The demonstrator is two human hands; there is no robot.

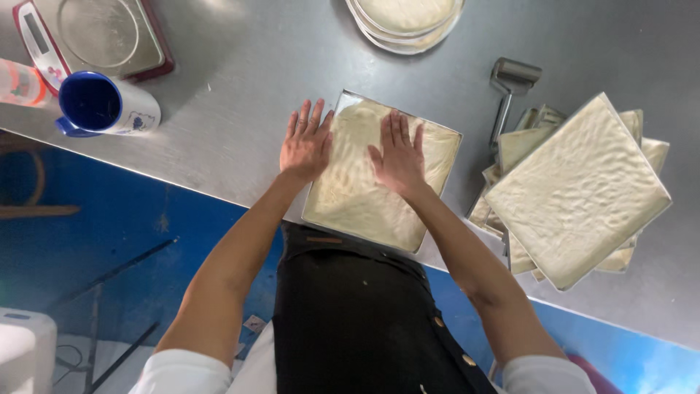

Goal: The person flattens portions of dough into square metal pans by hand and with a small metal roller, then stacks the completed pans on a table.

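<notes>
A square metal tray (437, 137) filled with pale dough (357, 197) was set at the near edge of the steel table (240, 87), directly in front of the person, so that both arms could bear down on it. The left hand (306, 144) was laid flat with fingers spread over the tray's 10 o'clock edge, half on the dough and half on the rim, seemingly to push the sheet out toward that side. The right hand (399, 157) was pressed palm-down, fingers together and extended, near the dough's centre toward 12 o'clock. Nothing was pinched or gripped by either hand.

At 3 o'clock from the tray, a stack of filled trays (580, 186) was piled crosswise, each turned against the one beneath, probably so the dough below was not crushed. A small metal roller (510, 80) was left at 1 o'clock, its handle pointing toward the stack, within reach of the right hand. At 12 o'clock, round plates holding dough (406, 22) were kept. A blue-and-white mug (109, 103) and a weighing scale (98, 33) were kept at 10 o'clock, well apart from the work.
</notes>
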